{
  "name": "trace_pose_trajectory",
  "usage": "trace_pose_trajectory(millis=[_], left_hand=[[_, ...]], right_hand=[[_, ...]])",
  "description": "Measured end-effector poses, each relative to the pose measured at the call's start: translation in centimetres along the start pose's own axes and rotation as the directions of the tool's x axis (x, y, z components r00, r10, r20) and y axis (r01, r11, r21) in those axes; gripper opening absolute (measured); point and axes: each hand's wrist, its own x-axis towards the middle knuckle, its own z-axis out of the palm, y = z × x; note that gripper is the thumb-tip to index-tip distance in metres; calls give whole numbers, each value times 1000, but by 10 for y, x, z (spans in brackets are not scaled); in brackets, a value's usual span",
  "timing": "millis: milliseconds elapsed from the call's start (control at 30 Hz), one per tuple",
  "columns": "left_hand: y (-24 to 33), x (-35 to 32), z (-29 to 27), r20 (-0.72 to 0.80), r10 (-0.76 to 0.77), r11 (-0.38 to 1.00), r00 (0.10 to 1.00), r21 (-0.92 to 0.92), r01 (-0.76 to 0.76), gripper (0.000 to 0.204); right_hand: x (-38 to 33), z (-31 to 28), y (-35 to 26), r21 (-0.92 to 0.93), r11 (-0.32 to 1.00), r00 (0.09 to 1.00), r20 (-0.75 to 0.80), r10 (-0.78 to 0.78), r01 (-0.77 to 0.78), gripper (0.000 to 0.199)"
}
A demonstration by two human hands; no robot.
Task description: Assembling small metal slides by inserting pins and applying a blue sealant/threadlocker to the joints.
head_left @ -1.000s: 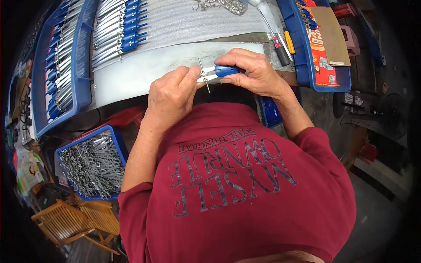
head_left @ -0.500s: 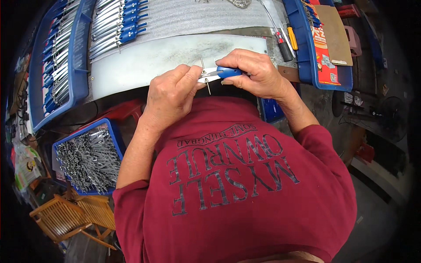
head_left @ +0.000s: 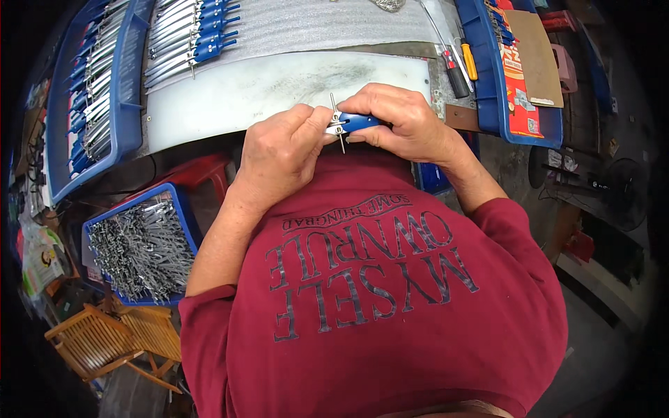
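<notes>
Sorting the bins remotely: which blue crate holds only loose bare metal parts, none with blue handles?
The low blue crate beside the left forearm, below the bench; the upper-left crate holds blue-handled pieces in rows.

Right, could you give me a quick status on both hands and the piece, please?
Left hand and right hand both pinching the small blue-handled tool, thin metal pin crossing it. Held above the white board. Nothing in between.

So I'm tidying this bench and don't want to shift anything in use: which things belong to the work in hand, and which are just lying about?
In hand:
- blue-handled metal piece, held between left hand and right hand
- white work mat just beyond the hands

Lying about:
- screwdrivers at the mat's right
- blue tray of metal parts by the left elbow
- wooden folding chair
</notes>
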Motion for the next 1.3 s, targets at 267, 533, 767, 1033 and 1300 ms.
trace_pose_trajectory(millis=[267,533,767,1033,1300], left_hand=[[-1,2,-4,-33,7,998,999,58,-5,25],[-1,3,-5,-27,0,997,1000,75,2,26],[1,4,-2,-63,-44,993,997,103,50,25],[1,4,-2,-55,-42,995,998,88,47,25],[4,7,-2,-62,-39,993,997,110,46,25]], right_hand=[[0,-9,2,-11,998,997,39,59,-59,36],[-1,-8,4,-47,998,999,16,44,-43,34],[1,-6,6,-45,996,996,-51,78,-80,31],[3,-11,9,-20,998,998,-19,60,-60,31],[0,-8,6,-4,992,990,-56,129,-129,31]])
